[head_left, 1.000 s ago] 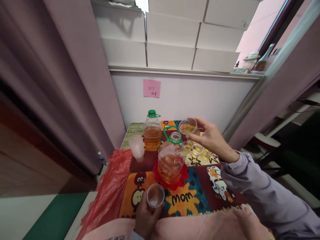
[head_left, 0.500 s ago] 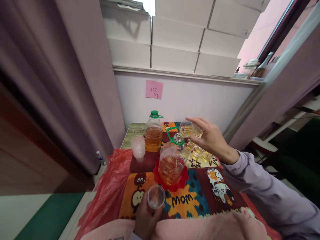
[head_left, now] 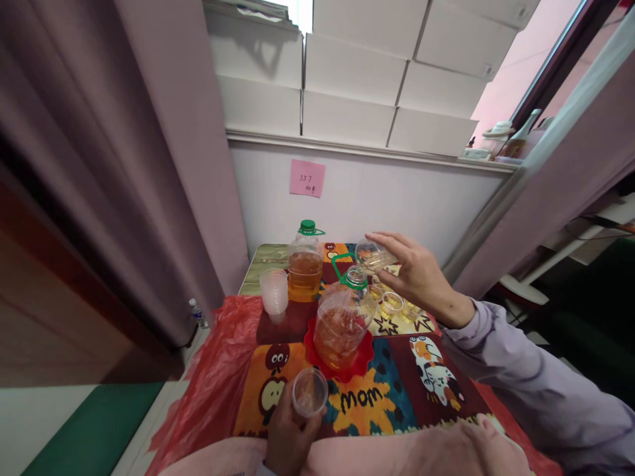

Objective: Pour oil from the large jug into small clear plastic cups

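My right hand (head_left: pixel 414 271) grips a clear plastic cup (head_left: pixel 371 256), tipped sideways at the open mouth of a large clear jug (head_left: pixel 342 324). Amber liquid fills part of that jug, which stands in a red scalloped dish (head_left: pixel 364 360) and has a green handle ring. Near my body, my left hand (head_left: pixel 292 430) holds a second clear cup (head_left: pixel 310 393) by its side; I see no liquid in it. Several small cups of yellow liquid (head_left: pixel 393 303) stand behind and right of the jug, partly hidden by it and by my right hand.
A capped jug of amber liquid (head_left: pixel 305 271) stands at the back, with a stack of clear cups (head_left: pixel 274 292) left of it. A patterned mat (head_left: pixel 397 403) covers the table, and red plastic sheeting (head_left: pixel 213 370) hangs over its left side. A wall with a pink note (head_left: pixel 307 178) rises behind.
The cup in my right hand is tipped a little further toward the jug's mouth, and less liquid shows in it. My left hand has barely moved.
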The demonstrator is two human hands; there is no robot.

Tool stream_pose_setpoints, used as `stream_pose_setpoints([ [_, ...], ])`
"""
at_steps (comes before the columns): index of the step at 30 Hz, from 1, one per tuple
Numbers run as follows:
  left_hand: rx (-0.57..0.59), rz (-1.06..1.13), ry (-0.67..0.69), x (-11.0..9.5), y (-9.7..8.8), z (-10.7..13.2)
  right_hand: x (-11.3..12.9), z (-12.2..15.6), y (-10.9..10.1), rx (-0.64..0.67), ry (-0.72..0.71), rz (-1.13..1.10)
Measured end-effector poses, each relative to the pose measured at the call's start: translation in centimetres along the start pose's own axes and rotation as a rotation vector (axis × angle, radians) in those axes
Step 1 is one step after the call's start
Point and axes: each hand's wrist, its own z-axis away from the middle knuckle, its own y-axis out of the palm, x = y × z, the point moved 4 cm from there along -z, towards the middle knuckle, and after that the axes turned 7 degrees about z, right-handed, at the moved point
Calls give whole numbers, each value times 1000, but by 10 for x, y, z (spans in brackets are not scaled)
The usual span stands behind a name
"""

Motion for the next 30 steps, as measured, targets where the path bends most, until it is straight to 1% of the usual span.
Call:
stream_pose_setpoints([
  [2,5,-2,9,-2,1,0,2,-1,-1,5,-14,15],
  [7,-49,41,18,-8,0,0,6,-3,-2,-1,-74,41],
  [12,-24,29,19,-13,1,0,11,-5,-2,0,-168,110],
  [17,-14,64,6,-12,2,0,20,-5,0,-17,-244,175],
  [20,-27,74,-2,-11,3,0,27,-5,-5,-43,-276,204],
  [21,-28,75,-2,-11,3,0,28,-4,-9,-64,-256,208],
  [23,-13,68,-1,-11,2,0,30,4,-20,-136,-151,187],
  [25,2,54,-5,-13,2,1,32,22,-29,-239,31,93],
  [26,8,47,-6,-14,2,1,35,36,-30,-289,136,10],
  [28,28,39,5,-16,2,1,46,71,-22,-347,337,-214],
  [29,52,35,16,-18,3,2,55,90,-12,-334,418,-348],
  [30,82,27,30,-19,5,2,67,108,2,-279,463,-477],
])
